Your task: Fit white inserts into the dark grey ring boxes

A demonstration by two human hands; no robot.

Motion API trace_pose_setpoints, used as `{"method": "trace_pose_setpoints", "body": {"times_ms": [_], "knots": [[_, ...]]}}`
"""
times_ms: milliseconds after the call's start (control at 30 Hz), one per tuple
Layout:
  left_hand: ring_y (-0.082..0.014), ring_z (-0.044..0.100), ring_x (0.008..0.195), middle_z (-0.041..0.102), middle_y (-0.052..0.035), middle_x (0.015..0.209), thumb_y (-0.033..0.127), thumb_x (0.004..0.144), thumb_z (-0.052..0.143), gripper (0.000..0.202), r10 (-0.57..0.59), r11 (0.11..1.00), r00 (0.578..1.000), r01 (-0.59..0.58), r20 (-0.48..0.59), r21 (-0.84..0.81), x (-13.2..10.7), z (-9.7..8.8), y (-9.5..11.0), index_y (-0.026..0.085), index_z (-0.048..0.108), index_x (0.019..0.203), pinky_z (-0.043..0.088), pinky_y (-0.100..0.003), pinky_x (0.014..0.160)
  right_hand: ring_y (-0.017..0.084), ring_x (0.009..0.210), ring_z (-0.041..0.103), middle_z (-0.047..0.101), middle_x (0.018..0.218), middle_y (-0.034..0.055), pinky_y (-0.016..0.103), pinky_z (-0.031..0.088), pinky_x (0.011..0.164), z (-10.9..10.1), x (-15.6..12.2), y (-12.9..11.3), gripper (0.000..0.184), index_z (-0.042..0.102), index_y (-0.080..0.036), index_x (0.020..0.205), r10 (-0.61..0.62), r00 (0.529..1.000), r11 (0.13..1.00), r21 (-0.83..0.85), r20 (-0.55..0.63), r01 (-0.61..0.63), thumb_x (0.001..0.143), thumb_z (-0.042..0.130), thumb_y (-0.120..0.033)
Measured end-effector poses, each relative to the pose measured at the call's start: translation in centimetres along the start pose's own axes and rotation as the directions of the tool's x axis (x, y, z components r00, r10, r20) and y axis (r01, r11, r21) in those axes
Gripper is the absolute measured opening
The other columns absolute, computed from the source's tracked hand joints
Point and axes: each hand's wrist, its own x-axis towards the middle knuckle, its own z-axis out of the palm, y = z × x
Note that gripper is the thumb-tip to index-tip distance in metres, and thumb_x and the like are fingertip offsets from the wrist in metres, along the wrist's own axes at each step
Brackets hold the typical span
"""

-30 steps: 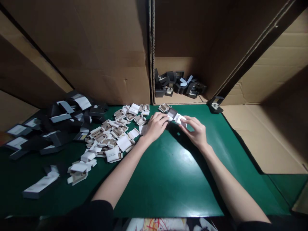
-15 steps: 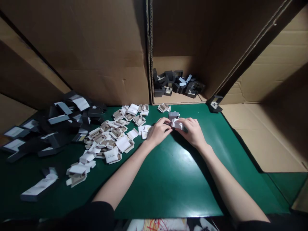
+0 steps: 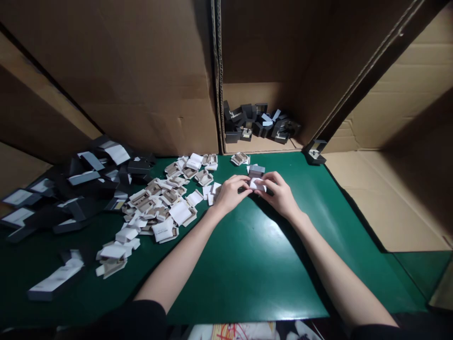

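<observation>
Left hand and right hand both pinched on a small white folded card, dark grey box just behind card, white card pile left of it

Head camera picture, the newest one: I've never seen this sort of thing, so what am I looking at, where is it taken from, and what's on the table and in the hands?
There is no machine here. A person wears a camera on the head, looking forward and down, so their two bare arms come in from the bottom edge. The left hand and the right hand meet in the middle and pinch a small white folded card piece between the fingertips. Just behind it sits a small grey box. Underneath is a green mat. To the left lies a heap of white and tan card pieces, and further left a heap of dark flat boxes. At the back, a cardboard carton holds a pile of small dark boxes.
</observation>
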Motion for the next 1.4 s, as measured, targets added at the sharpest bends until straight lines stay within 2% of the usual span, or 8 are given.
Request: {"method": "trace_pose_setpoints", "body": {"times_ms": [200, 500, 633, 767, 900, 1100, 1233, 1400], "knots": [[-0.0177, 0.063, 0.092, 0.067, -0.0056, 0.101, 0.017, 0.076, 0.068, 0.018, -0.088, 0.993, 0.996, 0.090, 0.029, -0.075, 0.1, 0.0, -0.1, 0.017, 0.053, 0.085, 0.055, -0.032, 0.077, 0.021, 0.091, 0.057, 0.058, 0.099, 0.0088, 0.037, 0.052, 0.077, 0.8, -0.2, -0.2, 0.020, 0.064, -0.023, 0.104, 0.024, 0.998, 1.000, -0.008, -0.055, -0.025, 0.087, 0.058, -0.031], [-0.0176, 0.061, 0.096, 0.066, -0.0044, 0.102, 0.019, 0.086, 0.058, 0.016, -0.049, 0.999, 0.999, 0.048, 0.019, 0.022, 0.2, -0.6, 0.1, 0.020, 0.063, 0.101, 0.050, -0.033, 0.087, 0.021, 0.091, 0.062, 0.068, 0.099, 0.0083, 0.037, 0.052, 0.079, 0.0, 0.0, -0.1, 0.023, 0.061, -0.021, 0.107, 0.036, 0.999, 0.995, 0.090, 0.015, -0.038, 0.091, 0.050, -0.034], [-0.0190, 0.060, 0.104, 0.066, -0.0052, 0.107, 0.018, 0.085, 0.056, 0.016, -0.008, 1.000, 0.999, 0.008, 0.036, 0.007, 0.3, -1.0, 0.2, 0.019, 0.063, 0.099, 0.047, -0.036, 0.094, 0.022, 0.091, 0.058, 0.069, 0.098, 0.0065, 0.041, 0.049, 0.080, -0.2, 0.0, 0.2, 0.019, 0.065, -0.025, 0.103, -0.042, 0.999, 0.999, -0.034, 0.006, 0.042, 0.091, 0.051, -0.026], [-0.0209, 0.060, 0.103, 0.065, -0.0057, 0.109, 0.029, 0.080, 0.065, 0.019, -0.024, 1.000, 0.998, 0.023, 0.051, 0.015, 0.3, -0.9, 0.6, 0.019, 0.062, 0.095, 0.048, -0.035, 0.091, 0.027, 0.110, 0.048, 0.058, 0.114, 0.0086, 0.050, 0.045, 0.089, -0.2, 0.0, 0.2, 0.013, 0.069, -0.028, 0.094, -0.081, 0.990, 0.976, -0.212, -0.115, 0.056, 0.084, 0.061, -0.024], [-0.0222, 0.060, 0.101, 0.064, -0.0063, 0.106, 0.029, 0.077, 0.067, 0.019, -0.048, 0.997, 0.998, 0.046, 0.029, 0.056, 0.3, -0.3, 1.3, 0.018, 0.059, 0.091, 0.049, -0.035, 0.086, 0.034, 0.133, 0.030, 0.039, 0.136, 0.0080, 0.058, 0.039, 0.100, -0.4, 0.3, 0.2, 0.008, 0.067, -0.026, 0.089, -0.112, 0.986, 0.978, -0.191, -0.122, 0.088, 0.083, 0.063, -0.023], [-0.0207, 0.061, 0.093, 0.064, -0.0041, 0.095, 0.012, 0.071, 0.059, 0.018, -0.056, 0.996, 0.998, 0.056, -0.002, 0.067, 0.3, 0.5, 1.9, 0.019, 0.056, 0.087, 0.049, -0.032, 0.083, 0.022, 0.107, 0.057, 0.047, 0.120, 0.0099, 0.043, 0.054, 0.088, -0.6, 0.2, 0.4, 0.011, 0.064, -0.023, 0.096, -0.074, 0.997, 0.997, 0.032, -0.024, 0.075, 0.086, 0.059, -0.025], [-0.0196, 0.061, 0.093, 0.062, -0.0047, 0.098, 0.009, 0.073, 0.055, 0.017, -0.028, 0.997, 0.999, 0.025, 0.034, 0.067, 0.2, 0.3, 1.7, 0.018, 0.056, 0.088, 0.048, -0.030, 0.082, 0.021, 0.105, 0.057, 0.049, 0.116, 0.0087, 0.040, 0.055, 0.087, -0.8, 0.1, 0.4, 0.011, 0.067, -0.024, 0.093, -0.091, 0.996, 0.995, 0.041, -0.023, 0.092, 0.085, 0.059, -0.023], [-0.0193, 0.059, 0.101, 0.054, -0.0080, 0.117, 0.012, 0.078, 0.053, 0.009, -0.013, 0.996, 0.997, 0.006, 0.073, 0.092, 0.2, -0.2, 1.5, 0.017, 0.056, 0.085, 0.047, -0.029, 0.086, 0.024, 0.121, 0.051, 0.040, 0.140, 0.0090, 0.043, 0.051, 0.094, -0.5, 0.1, 0.3, 0.024, 0.066, -0.026, 0.107, -0.090, 0.996, 0.996, 0.017, -0.025, 0.090, 0.088, 0.054, -0.019]]}}
